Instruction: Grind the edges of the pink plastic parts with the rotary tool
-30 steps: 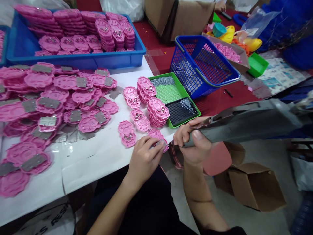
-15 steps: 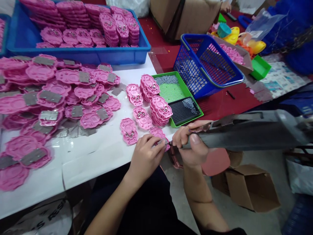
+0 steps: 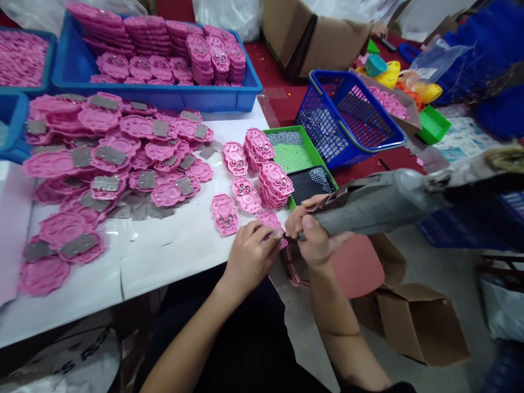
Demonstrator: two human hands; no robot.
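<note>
My left hand [image 3: 249, 256] pins a pink plate [image 3: 271, 222] at the near edge of the counter [image 3: 172, 256], fingers pinched on its rim. My right hand [image 3: 313, 237] is wrapped around the grey screwdriver [image 3: 380, 202] — its tip meets the plate. Just behind sit more pink stacks [image 3: 276, 185] and a green tray [image 3: 295, 155] of screws
</note>
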